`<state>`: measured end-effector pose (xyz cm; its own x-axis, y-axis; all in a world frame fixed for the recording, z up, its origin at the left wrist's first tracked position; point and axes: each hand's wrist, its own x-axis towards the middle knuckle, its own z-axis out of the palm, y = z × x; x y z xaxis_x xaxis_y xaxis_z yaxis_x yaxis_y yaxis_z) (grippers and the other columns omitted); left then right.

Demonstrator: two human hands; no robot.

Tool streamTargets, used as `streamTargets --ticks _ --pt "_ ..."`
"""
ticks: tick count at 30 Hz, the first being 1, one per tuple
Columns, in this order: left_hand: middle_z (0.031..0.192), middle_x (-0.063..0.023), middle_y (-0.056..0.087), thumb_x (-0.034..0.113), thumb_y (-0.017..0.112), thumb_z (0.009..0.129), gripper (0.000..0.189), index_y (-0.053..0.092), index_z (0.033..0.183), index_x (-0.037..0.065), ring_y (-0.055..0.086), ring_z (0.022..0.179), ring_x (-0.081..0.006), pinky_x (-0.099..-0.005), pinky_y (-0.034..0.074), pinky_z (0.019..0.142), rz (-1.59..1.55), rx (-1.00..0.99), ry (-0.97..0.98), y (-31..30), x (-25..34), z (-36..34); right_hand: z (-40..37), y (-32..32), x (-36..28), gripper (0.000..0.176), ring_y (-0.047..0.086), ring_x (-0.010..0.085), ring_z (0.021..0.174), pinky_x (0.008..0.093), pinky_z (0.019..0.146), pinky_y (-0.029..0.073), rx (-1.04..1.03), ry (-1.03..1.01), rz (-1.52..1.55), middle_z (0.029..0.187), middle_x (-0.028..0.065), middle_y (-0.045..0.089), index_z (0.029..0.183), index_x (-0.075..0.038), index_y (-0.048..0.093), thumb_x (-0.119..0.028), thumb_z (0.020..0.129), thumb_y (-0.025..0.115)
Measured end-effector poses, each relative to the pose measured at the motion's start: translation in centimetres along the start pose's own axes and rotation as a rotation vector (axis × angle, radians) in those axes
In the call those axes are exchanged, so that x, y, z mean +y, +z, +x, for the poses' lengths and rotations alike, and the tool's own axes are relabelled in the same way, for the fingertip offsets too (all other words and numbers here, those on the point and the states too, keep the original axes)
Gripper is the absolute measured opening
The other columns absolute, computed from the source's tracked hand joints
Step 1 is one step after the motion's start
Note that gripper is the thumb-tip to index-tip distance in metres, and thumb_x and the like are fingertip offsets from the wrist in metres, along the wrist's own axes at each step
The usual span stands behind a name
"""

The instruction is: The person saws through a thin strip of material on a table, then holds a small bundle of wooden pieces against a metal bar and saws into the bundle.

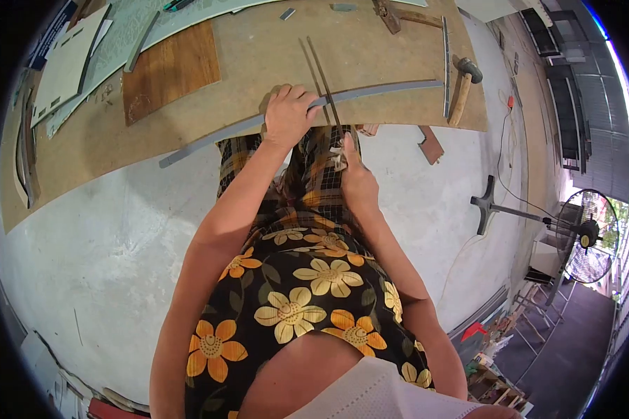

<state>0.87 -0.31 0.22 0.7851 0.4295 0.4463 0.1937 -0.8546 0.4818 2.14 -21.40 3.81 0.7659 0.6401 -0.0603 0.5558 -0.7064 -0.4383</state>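
Observation:
A long grey strip lies across the table near its front edge, its left end reaching past that edge. My left hand is pressed down on the strip near its middle, fingers closed over it. Just right of those fingers, a long narrow dark metal blade crosses over the strip, pointing away from me. My right hand is wrapped round the blade's near end, where a pale, rough grip shows, with the thumb stretched along it. A thin dark line runs alongside the blade on its left.
On the brown table, a wooden panel and white boards lie at left. A mallet rests by the right edge beside a thin metal strip. A wood piece and a standing fan are on the floor.

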Motion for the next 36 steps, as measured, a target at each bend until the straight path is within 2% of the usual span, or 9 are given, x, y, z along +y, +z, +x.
streamTargets --ticks 3,6,12,18,24,27,30,33,36 --pt "0.092 -0.0016 0.062 0.026 0.076 0.074 0.02 0.07 0.09 0.015 0.059 0.096 -0.0251 -0.0396 0.047 0.081 -0.001 -0.021 -0.006 0.0 0.1 -0.2 1.3 -0.5 -0.9 0.073 0.062 0.045 0.069 0.0517 0.061 0.048 -0.044 0.037 -0.029 0.079 0.0269 0.065 0.152 -0.017 0.029 -0.002 0.084 0.052" --pt "0.093 -0.0016 0.063 0.025 0.076 0.074 0.021 0.07 0.091 0.015 0.059 0.096 -0.0251 -0.0391 0.048 0.081 -0.011 -0.02 -0.012 0.0 0.1 -0.1 4.3 0.3 -1.3 0.074 0.062 0.0448 0.068 0.0514 0.061 0.048 -0.001 0.0 -0.043 0.078 0.0266 0.064 0.152 -0.018 0.029 -0.002 0.084 0.053" --pt "0.089 -0.0011 0.061 0.025 0.076 0.073 0.018 0.07 0.088 0.016 0.058 0.094 -0.0241 -0.0389 0.048 0.079 -0.012 0.03 0.017 0.1 0.0 -0.1 3.0 0.0 -0.3 0.075 0.063 0.0441 0.072 0.0518 0.062 0.049 -0.063 0.01 -0.045 0.082 0.0251 0.065 0.153 -0.02 0.026 0.0 0.085 0.048" --pt "0.089 -0.001 0.061 0.024 0.075 0.074 0.018 0.07 0.089 0.016 0.058 0.094 -0.024 -0.0395 0.048 0.079 -0.012 0.016 0.023 -0.1 0.1 -0.1 2.6 0.1 -0.3 0.075 0.063 0.0455 0.071 0.0506 0.061 0.049 -0.025 0.004 -0.023 0.081 0.0277 0.065 0.152 -0.018 0.029 0.001 0.084 0.052" --pt "0.09 -0.0013 0.061 0.025 0.075 0.074 0.018 0.07 0.089 0.016 0.058 0.094 -0.024 -0.0398 0.047 0.079 -0.004 0.015 0.022 0.1 -0.1 -0.1 5.4 -0.2 -1.7 0.074 0.064 0.0441 0.076 0.0518 0.066 0.05 -0.079 0.012 -0.061 0.084 0.0268 0.065 0.153 -0.015 0.025 -0.001 0.085 0.048" --pt "0.089 -0.0014 0.061 0.025 0.075 0.075 0.018 0.07 0.089 0.016 0.058 0.094 -0.0238 -0.0396 0.047 0.078 -0.006 0.01 0.025 0.1 0.0 -0.1 6.6 0.5 -2.2 0.076 0.062 0.0461 0.069 0.0537 0.063 0.048 -0.012 0.0 -0.031 0.075 0.027 0.064 0.153 -0.018 0.026 -0.001 0.084 0.051" --pt "0.089 -0.0014 0.061 0.025 0.075 0.075 0.018 0.07 0.089 0.015 0.058 0.094 -0.0238 -0.0392 0.047 0.078 -0.008 0.015 0.025 0.0 0.0 0.0 4.0 -0.5 -2.3 0.074 0.062 0.0451 0.068 0.0535 0.063 0.048 -0.078 0.062 -0.008 0.075 0.0273 0.064 0.152 -0.017 0.028 0.0 0.084 0.051" --pt "0.09 -0.0012 0.061 0.026 0.075 0.074 0.019 0.07 0.089 0.015 0.058 0.094 -0.0237 -0.0389 0.047 0.078 -0.006 0.008 0.009 0.1 -0.1 -0.1 2.3 -0.1 -1.5 0.073 0.063 0.0444 0.068 0.0528 0.062 0.048 -0.038 0.025 -0.064 0.075 0.027 0.064 0.152 -0.017 0.029 -0.001 0.084 0.051" --pt "0.09 -0.0009 0.061 0.027 0.075 0.074 0.019 0.07 0.089 0.016 0.058 0.094 -0.0236 -0.0389 0.048 0.078 -0.012 0.005 0.025 0.2 0.0 -0.3 4.6 -0.3 -1.9 0.073 0.063 0.0442 0.071 0.0523 0.066 0.05 -0.063 0.043 -0.101 0.077 0.0235 0.064 0.153 -0.016 0.027 -0.003 0.085 0.051"
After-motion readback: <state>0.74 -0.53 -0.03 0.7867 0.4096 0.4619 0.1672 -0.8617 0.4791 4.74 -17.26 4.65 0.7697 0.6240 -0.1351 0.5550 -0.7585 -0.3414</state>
